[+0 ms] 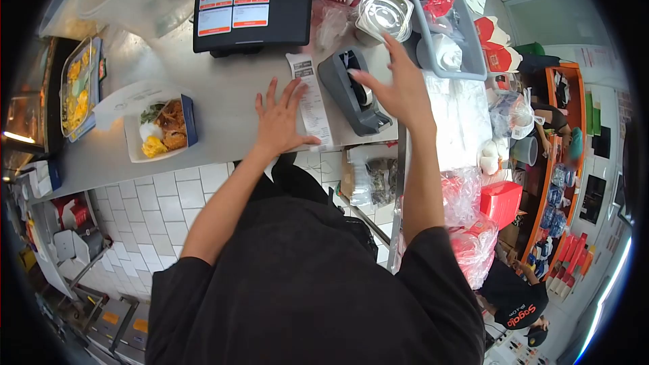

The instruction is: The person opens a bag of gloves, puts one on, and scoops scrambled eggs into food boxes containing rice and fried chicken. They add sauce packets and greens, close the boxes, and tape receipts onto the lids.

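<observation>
Black sleeves fill the lower part of my view, and both forearms extend from them toward the steel counter point(223, 94). I see the left hand point(278, 118) lying flat on the counter, palm down, fingers spread, gripping nothing; its thumb side touches the lower end of the receipt point(311, 101), a long paper strip running up toward the order screen point(252, 13). I see the right hand point(399, 84) raised and open, fingers extended, holding nothing, positioned just over the grey tape dispenser point(351, 91), which sits on the counter immediately right of the receipt. Contact between the right fingertips and the dispenser cannot be determined. A meal box point(162, 128) with rice and fried pieces rests well left of the left hand. A steel container point(384, 13) stands beyond the dispenser.
</observation>
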Motion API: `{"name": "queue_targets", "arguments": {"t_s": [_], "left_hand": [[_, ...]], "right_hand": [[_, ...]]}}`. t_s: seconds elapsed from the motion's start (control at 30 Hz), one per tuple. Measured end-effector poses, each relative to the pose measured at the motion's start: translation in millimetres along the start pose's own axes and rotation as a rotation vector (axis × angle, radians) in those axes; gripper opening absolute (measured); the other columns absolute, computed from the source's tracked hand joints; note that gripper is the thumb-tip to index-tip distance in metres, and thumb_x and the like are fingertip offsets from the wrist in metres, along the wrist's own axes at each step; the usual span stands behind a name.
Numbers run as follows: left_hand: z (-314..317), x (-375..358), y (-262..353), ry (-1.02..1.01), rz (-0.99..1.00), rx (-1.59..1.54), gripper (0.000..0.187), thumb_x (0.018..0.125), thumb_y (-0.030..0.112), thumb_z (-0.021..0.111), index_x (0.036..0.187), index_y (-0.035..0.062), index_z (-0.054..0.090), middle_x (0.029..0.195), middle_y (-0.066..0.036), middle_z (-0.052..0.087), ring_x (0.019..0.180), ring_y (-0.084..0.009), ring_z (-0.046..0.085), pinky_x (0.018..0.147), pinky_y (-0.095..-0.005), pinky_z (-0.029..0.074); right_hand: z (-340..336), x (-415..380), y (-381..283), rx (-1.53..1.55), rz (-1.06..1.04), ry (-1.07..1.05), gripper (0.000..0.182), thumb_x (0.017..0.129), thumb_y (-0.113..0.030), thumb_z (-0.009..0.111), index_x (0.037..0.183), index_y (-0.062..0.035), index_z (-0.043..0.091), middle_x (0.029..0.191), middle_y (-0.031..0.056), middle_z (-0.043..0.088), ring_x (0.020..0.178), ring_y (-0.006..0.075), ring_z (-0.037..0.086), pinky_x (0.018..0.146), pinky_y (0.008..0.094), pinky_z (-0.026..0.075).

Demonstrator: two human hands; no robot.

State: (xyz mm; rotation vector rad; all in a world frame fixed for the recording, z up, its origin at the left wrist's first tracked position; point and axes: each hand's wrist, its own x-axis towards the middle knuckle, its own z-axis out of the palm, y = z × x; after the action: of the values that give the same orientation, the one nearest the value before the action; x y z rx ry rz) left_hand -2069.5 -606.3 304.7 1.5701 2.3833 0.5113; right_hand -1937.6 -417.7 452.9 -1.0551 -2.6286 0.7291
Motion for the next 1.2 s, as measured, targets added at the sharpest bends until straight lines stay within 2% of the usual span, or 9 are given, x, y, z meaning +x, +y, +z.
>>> {"name": "queue_targets", "arguments": {"t_s": [0.07,0.1,0.27,0.63,0.77,0.9,0.97,1.07,1.2], "left_hand": [[-1,5,11,-0.026,-0.035,-0.008,0.133,0.041,0.073,0.082,0.152,0.0183,0.031,0.158,0.001,0.025,0.147,-0.0399,0.009,0.109,-0.0712,0.014],[-1,9,15,-0.053,-0.085,-0.021,0.134,0.040,0.072,0.083,0.152,0.0191,0.031,0.159,0.001,0.023,0.147,-0.0414,0.007,0.107,-0.0736,0.014],[6,14,16,-0.042,-0.058,-0.051,0.140,0.039,0.070,0.085,0.154,0.0190,0.026,0.159,0.002,0.021,0.148,-0.0413,0.006,0.106,-0.0733,0.016],[-7,32,20,-0.210,-0.007,-0.005,0.144,0.037,0.067,0.087,0.156,0.0231,0.018,0.164,0.006,0.012,0.149,-0.0374,0.006,0.108,-0.0714,0.018],[-57,-27,-1,0.233,0.225,-0.046,0.085,0.077,0.050,0.076,0.148,0.0195,0.040,0.160,0.001,0.030,0.146,-0.0309,0.023,0.104,-0.0584,0.025],[-117,-117,-97,0.623,-0.239,-0.199,0.052,0.083,0.030,0.074,0.130,0.0115,0.060,0.127,-0.007,0.064,0.119,-0.0249,0.056,0.098,-0.0388,0.035],[-137,-147,-164,0.715,-0.726,-0.203,0.043,0.091,0.028,0.067,0.128,0.0062,0.059,0.117,-0.012,0.066,0.111,-0.0252,0.060,0.094,-0.0343,0.042],[-132,-167,-255,0.670,-0.788,-0.582,0.039,0.098,0.030,0.058,0.126,0.0023,0.060,0.115,-0.013,0.066,0.109,-0.0233,0.060,0.091,-0.0317,0.046],[-132,-159,-277,0.542,-0.774,-0.797,0.037,0.100,0.030,0.055,0.124,0.0030,0.062,0.107,-0.010,0.068,0.102,-0.0169,0.060,0.091,-0.0290,0.045]], "right_hand": [[6,-44,40,0.311,0.036,-0.022,0.113,0.062,-0.032,0.091,0.150,-0.0018,0.027,0.146,0.0278,0.043,0.134,0.0395,0.046,0.111,0.0428,0.039],[33,-68,65,0.310,0.037,0.002,0.115,0.061,-0.029,0.092,0.149,0.0007,0.025,0.145,0.0294,0.042,0.138,0.0396,0.040,0.114,0.0429,0.034],[70,-92,47,0.230,0.235,0.186,0.067,0.072,-0.025,0.085,0.126,0.0071,0.060,0.110,0.0224,0.070,0.102,0.0280,0.069,0.094,0.0373,0.050],[111,-102,9,0.253,0.360,0.454,0.100,0.068,-0.032,0.089,0.142,0.0082,0.035,0.128,0.0323,0.057,0.123,0.0414,0.056,0.103,0.0400,0.044],[75,-109,-18,0.201,0.151,0.641,0.076,0.079,-0.023,0.081,0.139,0.0033,0.041,0.137,0.0235,0.052,0.129,0.0380,0.048,0.108,0.0430,0.036],[101,-92,-54,0.316,0.016,0.503,0.054,0.086,-0.014,0.072,0.134,-0.0013,0.051,0.139,0.0165,0.052,0.123,0.0331,0.050,0.108,0.0420,0.035],[135,-44,-89,0.183,-0.230,0.371,0.044,0.088,-0.014,0.067,0.131,-0.0112,0.057,0.145,0.0109,0.048,0.124,0.0329,0.045,0.107,0.0455,0.032],[192,19,-133,0.001,-0.258,0.359,0.048,0.089,-0.024,0.066,0.136,-0.0233,0.057,0.154,0.0088,0.035,0.134,0.0361,0.033,0.111,0.0537,0.024],[231,64,-148,-0.099,-0.193,0.313,0.047,0.090,-0.030,0.065,0.136,-0.0319,0.056,0.159,0.0059,0.023,0.139,0.0396,0.023,0.111,0.0621,0.018]]}}
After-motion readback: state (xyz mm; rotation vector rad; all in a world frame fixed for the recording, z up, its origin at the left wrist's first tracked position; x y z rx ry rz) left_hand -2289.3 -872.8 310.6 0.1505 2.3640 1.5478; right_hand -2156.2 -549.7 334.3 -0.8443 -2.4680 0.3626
